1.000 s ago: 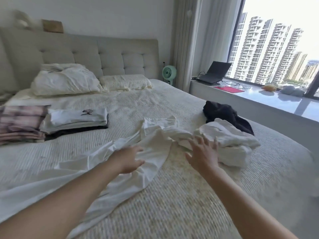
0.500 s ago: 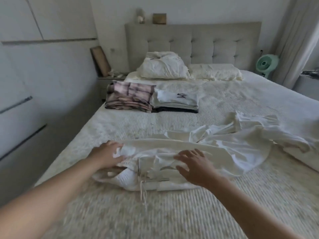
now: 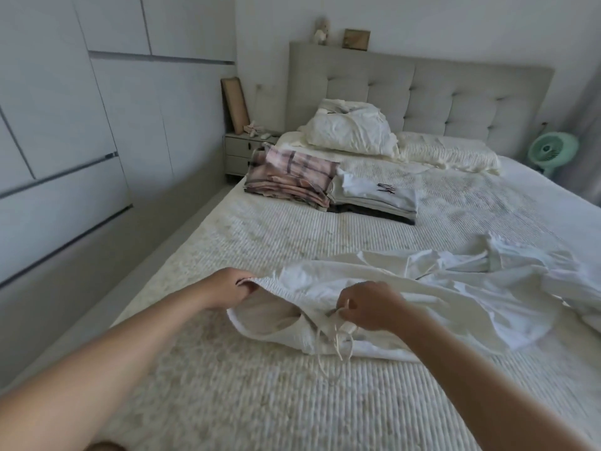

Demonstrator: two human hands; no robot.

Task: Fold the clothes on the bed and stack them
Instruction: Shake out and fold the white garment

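Note:
White drawstring trousers (image 3: 406, 297) lie stretched across the near part of the bed (image 3: 260, 239), legs trailing off to the right. My left hand (image 3: 227, 288) grips the left end of the waistband. My right hand (image 3: 367, 305) pinches the waistband at its middle, where the drawstring (image 3: 335, 349) hangs down in loops. Further up the bed sit two folded stacks side by side: pink plaid clothes (image 3: 289, 177) and white and grey clothes over a dark piece (image 3: 377, 196).
Two pillows (image 3: 351, 131) lie against the grey tufted headboard (image 3: 455, 92). A nightstand (image 3: 240, 151) stands left of the bed, white wardrobe doors (image 3: 65, 125) line the left wall, and a small green fan (image 3: 553, 151) sits at the far right.
The view has swung from the window side to the head of the bed. Both hands went from the garment's legs to its waistband, and now grip it and lift its upper edge.

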